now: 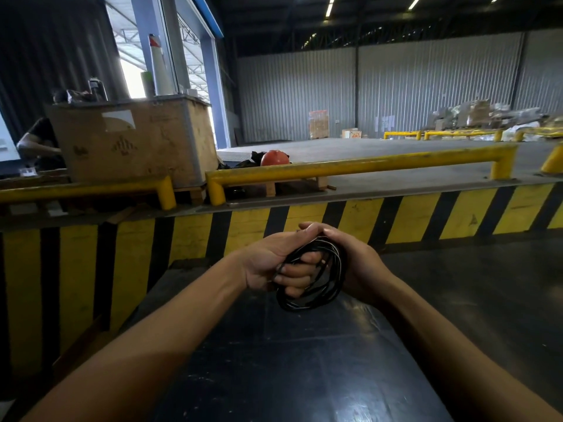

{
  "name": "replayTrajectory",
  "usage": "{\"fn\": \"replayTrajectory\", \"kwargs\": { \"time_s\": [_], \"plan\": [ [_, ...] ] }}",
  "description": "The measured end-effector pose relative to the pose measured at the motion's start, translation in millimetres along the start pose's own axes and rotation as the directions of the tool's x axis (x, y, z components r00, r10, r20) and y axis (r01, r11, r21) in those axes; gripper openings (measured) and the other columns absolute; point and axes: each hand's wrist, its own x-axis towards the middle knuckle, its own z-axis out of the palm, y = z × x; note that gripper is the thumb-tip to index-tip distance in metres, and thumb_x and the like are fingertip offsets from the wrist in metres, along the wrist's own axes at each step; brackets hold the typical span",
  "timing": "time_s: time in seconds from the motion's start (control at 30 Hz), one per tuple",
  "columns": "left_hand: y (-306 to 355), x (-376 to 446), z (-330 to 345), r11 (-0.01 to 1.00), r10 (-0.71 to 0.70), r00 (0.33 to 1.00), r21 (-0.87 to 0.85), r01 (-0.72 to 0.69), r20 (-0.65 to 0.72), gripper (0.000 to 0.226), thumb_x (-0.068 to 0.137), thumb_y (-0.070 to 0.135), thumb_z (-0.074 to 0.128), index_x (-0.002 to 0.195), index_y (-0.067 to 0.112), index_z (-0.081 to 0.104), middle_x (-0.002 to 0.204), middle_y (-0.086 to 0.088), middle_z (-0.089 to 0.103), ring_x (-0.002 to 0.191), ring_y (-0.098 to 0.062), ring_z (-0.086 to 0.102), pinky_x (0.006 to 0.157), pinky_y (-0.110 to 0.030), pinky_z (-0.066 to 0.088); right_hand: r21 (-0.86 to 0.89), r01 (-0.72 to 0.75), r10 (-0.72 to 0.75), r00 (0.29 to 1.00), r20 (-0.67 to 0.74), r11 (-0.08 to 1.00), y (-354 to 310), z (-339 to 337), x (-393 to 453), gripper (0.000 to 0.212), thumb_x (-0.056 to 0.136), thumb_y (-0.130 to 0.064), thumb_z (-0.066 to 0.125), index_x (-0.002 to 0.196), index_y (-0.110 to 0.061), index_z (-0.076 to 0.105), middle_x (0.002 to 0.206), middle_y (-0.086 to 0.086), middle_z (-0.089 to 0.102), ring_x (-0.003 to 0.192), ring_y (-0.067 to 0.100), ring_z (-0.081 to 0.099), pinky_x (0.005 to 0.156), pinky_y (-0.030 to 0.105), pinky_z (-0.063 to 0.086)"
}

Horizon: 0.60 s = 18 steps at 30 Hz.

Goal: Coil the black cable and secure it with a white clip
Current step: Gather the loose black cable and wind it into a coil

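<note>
The black cable [316,296] is wound into a coil of several loops and hangs between my two hands above a dark table [304,360]. My left hand [274,263] is shut on the coil, its fingers curled through the loops. My right hand [359,269] cups the coil from the right, its fingers meeting the left hand's fingertips at the top. A thin pale streak shows on the coil's upper right side; I cannot tell whether it is a clip or a glint. No separate white clip is in sight.
Just beyond the table stands a yellow-and-black striped dock wall [335,220] topped by yellow guard rails [359,166]. A large cardboard crate [131,141] and an orange round object [274,158] sit behind the rails. A person [39,141] stands far left.
</note>
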Motion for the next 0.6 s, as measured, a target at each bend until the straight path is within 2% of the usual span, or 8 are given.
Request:
{"fn": "replayTrajectory", "kwargs": {
  "time_s": [0.1, 0.23, 0.37, 0.5, 0.6],
  "plan": [
    [-3, -1, -2, 1.0, 0.002, 1.0, -0.03, -0.002, -0.005, 0.042, 0.08, 0.055, 0.058, 0.062, 0.017, 0.055, 0.039, 0.009, 0.046, 0.032, -0.003, 0.044, 0.042, -0.018, 0.044, -0.046, 0.035, -0.037, 0.998, -0.054, 0.998, 1, 0, -2, 0.032, 0.099, -0.02, 0.035, 0.113, -0.018, 0.063, 0.115, 0.01, 0.068, 0.108, 0.022, 0.064, 0.091, 0.035, 0.052],
    [-2, -1, -2, 0.999, 0.032, 0.988, -0.015, -0.034, -0.153, 0.041, 0.078, 0.053, 0.058, 0.061, 0.015, 0.055, 0.039, 0.007, 0.043, 0.033, -0.005, 0.042, 0.045, -0.02, 0.045, -0.143, 0.107, -0.126, 0.982, -0.137, 0.984, 4, -1, -4, 0.019, 0.096, -0.019, 0.044, 0.095, -0.019, 0.062, 0.089, 0.002, 0.064, 0.085, 0.016, 0.06, 0.076, 0.029, 0.048],
    [-1, 2, -5, 0.995, 0.089, 0.939, -0.006, -0.097, -0.332, 0.036, 0.083, 0.044, 0.049, 0.064, 0.014, 0.053, 0.04, 0.006, 0.041, 0.034, -0.006, 0.042, 0.048, -0.022, 0.046, -0.335, 0.141, -0.227, 0.946, -0.23, 0.931, 5, 3, -6, 0.021, 0.098, -0.026, 0.041, 0.099, -0.017, 0.059, 0.091, 0.0, 0.066, 0.078, 0.006, 0.064, 0.065, 0.017, 0.05],
    [-3, 8, -11, 0.988, 0.145, 0.88, 0.021, -0.152, -0.452, 0.033, 0.079, 0.043, 0.056, 0.069, 0.012, 0.051, 0.04, 0.007, 0.038, 0.033, -0.005, 0.039, 0.046, -0.02, 0.043, -0.422, 0.158, -0.26, 0.945, -0.197, 0.893, 6, 7, -11, 0.028, 0.097, -0.036, 0.039, 0.113, -0.023, 0.057, 0.1, -0.007, 0.064, 0.088, -0.001, 0.063, 0.072, 0.015, 0.049],
    [-6, 11, -16, 0.979, 0.188, 0.847, 0.026, -0.203, -0.497, 0.035, 0.075, 0.045, 0.061, 0.07, 0.011, 0.051, 0.04, 0.007, 0.039, 0.032, -0.004, 0.037, 0.044, -0.019, 0.042, -0.57, 0.176, -0.273, 0.958, -0.088, 0.803, 11, 6, -11, 0.026, 0.094, -0.027, 0.051, 0.119, -0.02, 0.055, 0.101, -0.007, 0.064, 0.095, -0.001, 0.061, 0.079, 0.017, 0.051]
  ]
}}
